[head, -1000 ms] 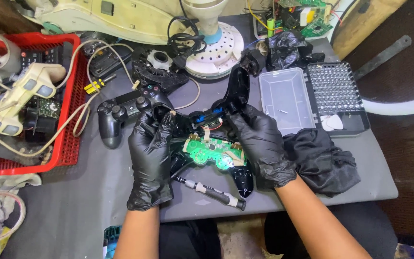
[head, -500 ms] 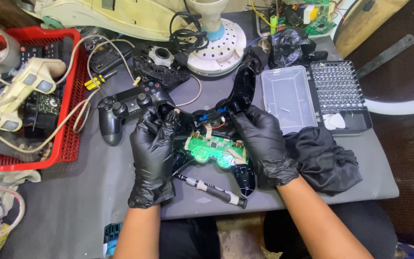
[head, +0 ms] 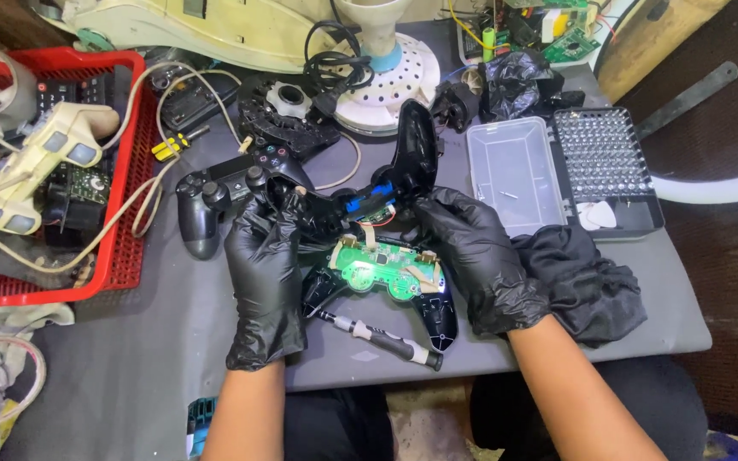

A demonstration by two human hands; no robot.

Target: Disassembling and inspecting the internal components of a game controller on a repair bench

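**Opened gamepad held over grey table; containers noted**

Both hands wear black gloves. The left hand is closed around the left side of an opened black gamepad, fingers curled over its upper edge. The right hand grips the right side, fingers bent onto the casing. The gamepad sits at the table's near-centre, its green board exposed and facing up. A detached black shell stands tilted just behind it. A screwdriver lies on the table just below the gamepad.

Containers:
- Red basket, left: holds a cream controller with its cable, a loose circuit board and other dark parts.
- Clear box, right of the shell: open, holding a few small screws.
- Bit tray, touching the clear box: rows of bits, with a white pick in its lower section.

A second, intact black gamepad lies between basket and hands. A black cloth lies beside the right hand.
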